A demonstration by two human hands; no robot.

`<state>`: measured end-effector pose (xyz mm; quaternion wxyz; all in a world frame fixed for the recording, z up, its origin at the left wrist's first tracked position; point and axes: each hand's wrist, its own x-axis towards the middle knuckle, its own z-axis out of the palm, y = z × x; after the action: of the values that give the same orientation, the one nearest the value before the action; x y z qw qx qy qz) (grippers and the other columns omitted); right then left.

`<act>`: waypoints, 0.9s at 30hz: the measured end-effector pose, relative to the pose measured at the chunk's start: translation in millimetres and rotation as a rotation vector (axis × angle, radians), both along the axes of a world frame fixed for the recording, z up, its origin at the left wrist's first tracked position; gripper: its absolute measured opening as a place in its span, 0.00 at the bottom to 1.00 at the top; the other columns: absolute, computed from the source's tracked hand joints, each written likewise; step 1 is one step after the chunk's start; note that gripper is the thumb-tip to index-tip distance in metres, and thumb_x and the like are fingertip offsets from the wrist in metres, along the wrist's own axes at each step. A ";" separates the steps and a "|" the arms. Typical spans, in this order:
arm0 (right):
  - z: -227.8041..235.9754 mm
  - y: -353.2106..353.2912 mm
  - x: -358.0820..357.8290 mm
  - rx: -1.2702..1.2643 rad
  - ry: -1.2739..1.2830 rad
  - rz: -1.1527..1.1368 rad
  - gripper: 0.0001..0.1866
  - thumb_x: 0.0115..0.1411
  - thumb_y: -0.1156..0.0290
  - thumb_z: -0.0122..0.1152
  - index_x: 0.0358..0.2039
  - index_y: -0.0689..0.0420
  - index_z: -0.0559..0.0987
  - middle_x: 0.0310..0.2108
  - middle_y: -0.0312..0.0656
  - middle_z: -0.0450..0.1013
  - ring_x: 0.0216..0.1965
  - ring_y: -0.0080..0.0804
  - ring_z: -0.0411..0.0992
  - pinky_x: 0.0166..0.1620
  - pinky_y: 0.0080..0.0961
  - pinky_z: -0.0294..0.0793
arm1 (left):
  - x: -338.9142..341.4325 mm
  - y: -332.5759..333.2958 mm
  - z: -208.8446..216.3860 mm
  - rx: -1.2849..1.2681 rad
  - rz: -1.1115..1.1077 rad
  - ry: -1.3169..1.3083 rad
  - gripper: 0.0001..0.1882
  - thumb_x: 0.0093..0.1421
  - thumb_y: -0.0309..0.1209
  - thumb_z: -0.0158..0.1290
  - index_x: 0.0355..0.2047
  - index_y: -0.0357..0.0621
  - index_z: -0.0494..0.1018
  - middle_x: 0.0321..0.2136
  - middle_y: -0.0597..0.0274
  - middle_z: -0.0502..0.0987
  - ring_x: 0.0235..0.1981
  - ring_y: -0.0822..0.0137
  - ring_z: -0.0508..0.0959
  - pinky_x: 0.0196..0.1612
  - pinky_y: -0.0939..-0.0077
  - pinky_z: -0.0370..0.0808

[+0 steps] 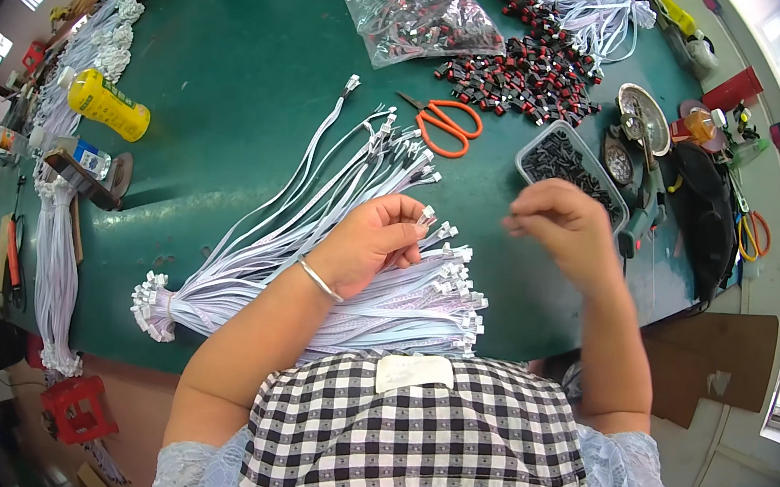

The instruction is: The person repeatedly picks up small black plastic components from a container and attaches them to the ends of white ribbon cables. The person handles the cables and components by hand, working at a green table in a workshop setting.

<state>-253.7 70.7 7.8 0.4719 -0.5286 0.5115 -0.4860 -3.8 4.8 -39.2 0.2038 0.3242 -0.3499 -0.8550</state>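
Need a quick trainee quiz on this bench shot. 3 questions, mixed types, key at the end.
1. What is pinched between the thumb and finger of the left hand?
2. True or false: the orange-handled scissors lie on the green table, with neither hand holding them.
3. Pick one. The small parts in the plastic tub nearest the right hand are mostly:
a) red
b) black
c) white

Key:
1. A white connector
2. True
3. b
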 end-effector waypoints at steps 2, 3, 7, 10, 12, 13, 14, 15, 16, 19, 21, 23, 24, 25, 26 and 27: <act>-7.6 -2.8 22.4 0.150 -0.158 -0.022 0.05 0.55 0.83 0.57 0.34 0.65 0.77 0.30 0.40 0.74 0.32 0.27 0.76 0.36 0.19 0.76 | -1.2 0.4 1.0 0.010 0.001 -0.009 0.06 0.59 0.25 0.52 0.38 0.43 0.70 0.26 0.69 0.73 0.25 0.77 0.74 0.29 0.85 0.71; -11.6 -5.4 33.5 0.151 -0.183 -0.037 0.05 0.55 0.82 0.57 0.34 0.65 0.77 0.29 0.40 0.74 0.31 0.26 0.76 0.36 0.19 0.76 | -1.3 0.5 1.6 0.014 0.002 -0.014 0.06 0.59 0.25 0.52 0.38 0.43 0.70 0.26 0.69 0.73 0.24 0.77 0.73 0.29 0.85 0.71; -17.6 -12.0 55.8 0.199 -0.172 -0.037 0.06 0.56 0.78 0.60 0.34 0.64 0.77 0.27 0.39 0.75 0.30 0.23 0.75 0.33 0.17 0.75 | -0.1 -0.1 0.7 0.015 -0.013 0.010 0.06 0.59 0.25 0.52 0.38 0.43 0.70 0.27 0.70 0.73 0.25 0.77 0.73 0.30 0.85 0.71; -20.0 -12.7 57.2 0.231 -0.111 -0.022 0.07 0.56 0.79 0.60 0.35 0.66 0.76 0.27 0.41 0.75 0.29 0.24 0.75 0.33 0.17 0.75 | -0.5 -0.3 0.6 0.012 -0.015 0.005 0.06 0.59 0.25 0.52 0.38 0.43 0.70 0.27 0.70 0.73 0.24 0.78 0.73 0.30 0.85 0.71; -21.9 -12.9 56.9 0.243 -0.113 -0.026 0.07 0.56 0.78 0.60 0.35 0.66 0.76 0.28 0.41 0.75 0.29 0.24 0.75 0.33 0.18 0.75 | -0.6 0.0 1.9 0.005 -0.017 -0.012 0.06 0.59 0.26 0.52 0.38 0.44 0.70 0.27 0.70 0.73 0.24 0.79 0.73 0.30 0.85 0.71; -21.7 -12.9 57.0 0.247 -0.107 -0.028 0.07 0.56 0.78 0.60 0.35 0.66 0.77 0.28 0.41 0.75 0.29 0.24 0.75 0.33 0.18 0.75 | -0.6 0.0 1.7 0.005 -0.017 -0.008 0.06 0.60 0.26 0.52 0.38 0.44 0.70 0.27 0.70 0.73 0.25 0.79 0.73 0.30 0.85 0.71; -21.1 -12.9 57.2 0.250 -0.101 -0.030 0.07 0.56 0.78 0.59 0.35 0.66 0.77 0.28 0.42 0.75 0.29 0.24 0.75 0.33 0.18 0.76 | -0.6 0.1 1.5 0.005 -0.018 -0.004 0.06 0.60 0.26 0.52 0.38 0.44 0.70 0.27 0.70 0.73 0.25 0.79 0.73 0.30 0.85 0.71; -20.9 -13.0 57.6 0.253 -0.097 -0.032 0.07 0.56 0.78 0.59 0.35 0.66 0.77 0.28 0.42 0.75 0.29 0.24 0.75 0.33 0.18 0.76 | -0.5 0.1 1.5 0.004 -0.019 -0.001 0.06 0.60 0.26 0.52 0.38 0.44 0.70 0.27 0.70 0.73 0.25 0.79 0.73 0.30 0.85 0.71; -21.1 -12.9 58.2 0.255 -0.103 -0.032 0.07 0.57 0.77 0.59 0.35 0.66 0.77 0.27 0.41 0.75 0.29 0.23 0.75 0.33 0.18 0.76 | -0.2 0.0 1.3 0.003 -0.021 0.002 0.06 0.60 0.26 0.52 0.38 0.44 0.70 0.28 0.70 0.73 0.25 0.79 0.73 0.30 0.85 0.71; -21.4 -12.8 59.2 0.256 -0.109 -0.027 0.07 0.58 0.75 0.59 0.35 0.65 0.77 0.27 0.39 0.75 0.28 0.21 0.73 0.33 0.18 0.75 | 0.4 -0.2 0.5 0.000 -0.021 0.012 0.06 0.60 0.26 0.52 0.38 0.44 0.70 0.28 0.70 0.73 0.25 0.79 0.73 0.30 0.85 0.71; -22.0 -13.2 58.1 0.252 -0.094 -0.019 0.07 0.58 0.75 0.59 0.35 0.65 0.77 0.27 0.39 0.75 0.28 0.21 0.73 0.33 0.18 0.75 | 0.3 0.0 0.4 -0.004 -0.016 0.017 0.06 0.60 0.26 0.52 0.38 0.44 0.70 0.28 0.70 0.74 0.25 0.78 0.73 0.30 0.85 0.71; -21.5 -13.0 58.5 0.243 -0.099 -0.012 0.07 0.58 0.75 0.58 0.35 0.65 0.77 0.27 0.39 0.75 0.29 0.21 0.73 0.34 0.18 0.75 | -0.3 0.4 1.4 -0.001 -0.011 0.013 0.06 0.60 0.26 0.52 0.38 0.44 0.70 0.28 0.70 0.74 0.25 0.78 0.73 0.30 0.85 0.70; -21.2 -12.8 58.5 0.239 -0.100 -0.008 0.07 0.58 0.75 0.58 0.35 0.65 0.77 0.27 0.39 0.75 0.29 0.21 0.73 0.34 0.18 0.75 | -0.5 0.6 1.8 0.000 -0.008 0.012 0.06 0.60 0.26 0.52 0.38 0.44 0.70 0.28 0.70 0.74 0.25 0.78 0.73 0.30 0.85 0.70; -21.1 -12.7 58.4 0.236 -0.096 -0.004 0.07 0.58 0.76 0.58 0.35 0.65 0.77 0.27 0.39 0.75 0.28 0.21 0.73 0.34 0.18 0.75 | -0.4 0.6 1.1 -0.003 -0.009 0.016 0.06 0.60 0.26 0.52 0.38 0.44 0.70 0.28 0.70 0.74 0.25 0.78 0.73 0.30 0.85 0.70; -21.0 -12.6 58.4 0.233 -0.092 0.001 0.06 0.58 0.76 0.58 0.35 0.65 0.77 0.27 0.39 0.75 0.28 0.20 0.73 0.33 0.18 0.75 | -0.3 0.6 -0.3 -0.007 -0.011 0.021 0.06 0.60 0.26 0.52 0.38 0.44 0.70 0.28 0.69 0.74 0.25 0.78 0.73 0.30 0.85 0.71; -21.0 -12.8 58.3 0.232 -0.087 0.004 0.06 0.58 0.76 0.58 0.35 0.65 0.77 0.27 0.39 0.75 0.28 0.20 0.73 0.33 0.17 0.75 | -0.4 0.1 -1.4 -0.009 -0.013 0.026 0.06 0.60 0.25 0.52 0.38 0.44 0.70 0.28 0.69 0.74 0.25 0.78 0.73 0.30 0.85 0.71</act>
<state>-195.3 58.0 -13.2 0.5526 -0.4497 0.5422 -0.4453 -4.3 4.9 -40.6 0.2042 0.3097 -0.3533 -0.8588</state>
